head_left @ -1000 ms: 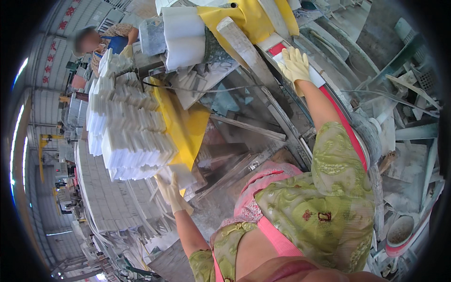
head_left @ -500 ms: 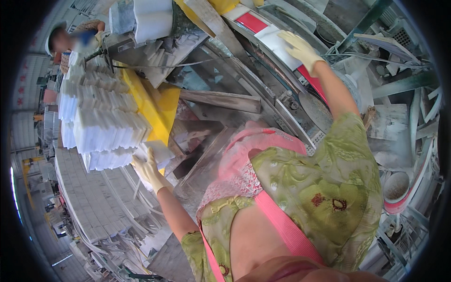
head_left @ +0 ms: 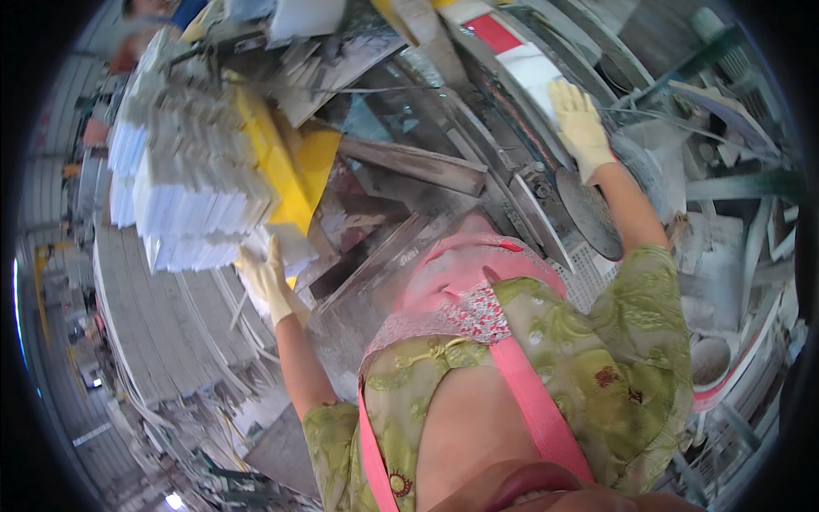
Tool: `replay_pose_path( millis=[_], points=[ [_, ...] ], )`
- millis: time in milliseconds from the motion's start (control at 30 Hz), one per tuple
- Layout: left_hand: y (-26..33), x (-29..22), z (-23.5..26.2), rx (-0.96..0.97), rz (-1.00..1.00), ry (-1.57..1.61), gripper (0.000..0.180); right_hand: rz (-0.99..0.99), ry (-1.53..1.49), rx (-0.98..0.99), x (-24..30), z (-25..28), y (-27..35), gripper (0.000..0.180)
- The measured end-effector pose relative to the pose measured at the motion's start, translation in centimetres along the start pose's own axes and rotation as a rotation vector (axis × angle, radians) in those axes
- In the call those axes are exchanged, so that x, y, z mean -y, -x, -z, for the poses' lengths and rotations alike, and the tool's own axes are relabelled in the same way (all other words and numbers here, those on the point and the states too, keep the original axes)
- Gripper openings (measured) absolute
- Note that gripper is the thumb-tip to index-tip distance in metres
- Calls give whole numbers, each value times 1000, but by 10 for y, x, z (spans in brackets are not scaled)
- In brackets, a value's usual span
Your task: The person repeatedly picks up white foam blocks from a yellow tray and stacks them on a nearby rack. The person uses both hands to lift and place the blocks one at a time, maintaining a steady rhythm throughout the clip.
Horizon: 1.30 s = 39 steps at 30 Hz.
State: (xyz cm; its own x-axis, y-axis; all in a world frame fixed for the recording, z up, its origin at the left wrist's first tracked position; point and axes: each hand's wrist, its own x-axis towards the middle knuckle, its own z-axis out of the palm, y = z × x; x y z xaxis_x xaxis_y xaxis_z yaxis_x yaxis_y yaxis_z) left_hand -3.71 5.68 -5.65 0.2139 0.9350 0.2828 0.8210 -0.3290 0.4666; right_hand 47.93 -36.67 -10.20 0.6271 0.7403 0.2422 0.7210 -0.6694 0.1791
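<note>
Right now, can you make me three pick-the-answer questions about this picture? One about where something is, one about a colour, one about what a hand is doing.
1. Where is the left hand?
A. At the bottom of the white stack
B. On the round disc
C. In a pocket

2. What colour is the sheet beside the stack?
A. Blue
B. Yellow
C. Black

3. How is the right hand?
A. Closed in a fist
B. Holding a cup
C. Open and flat on the white slab

Answers: 1 A, the glove touches the stack's lowest pieces. 2 B, the sheet is bright yellow. 3 C, its fingers lie spread on the slab.
</note>
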Motion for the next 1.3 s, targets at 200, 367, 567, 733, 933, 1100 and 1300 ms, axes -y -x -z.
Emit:
replay_pose_path(
  millis=[200, 367, 567, 733, 933, 1100, 1300],
  points=[
    [5, -6, 7, 15, 40, -76, 96, 41, -197, -120, -20, 25, -36, 46],
    [3, -9, 4, -64, -27, -158, 92, 126, -49, -29, -6, 17, -67, 51],
    [11, -9, 8, 0, 45, -31, 99, 136, -64, 25, 5, 18, -55, 70],
    [11, -11, 7, -17, 38, -22, 97, 56, 76, 34, 20, 4, -63, 66],
    [21, -9, 7, -7, 80, -79, 96, 66, 236, 93, 22, -22, -81, 63],
    [19, -16, 7, -58, 53, -63, 100, 42, 38, 56, 16, -10, -96, 54],
    [19, -34, 14, 20, 160, -85, 104, -138, -243, 236, 13, 37, -124, 39]
  ],
)
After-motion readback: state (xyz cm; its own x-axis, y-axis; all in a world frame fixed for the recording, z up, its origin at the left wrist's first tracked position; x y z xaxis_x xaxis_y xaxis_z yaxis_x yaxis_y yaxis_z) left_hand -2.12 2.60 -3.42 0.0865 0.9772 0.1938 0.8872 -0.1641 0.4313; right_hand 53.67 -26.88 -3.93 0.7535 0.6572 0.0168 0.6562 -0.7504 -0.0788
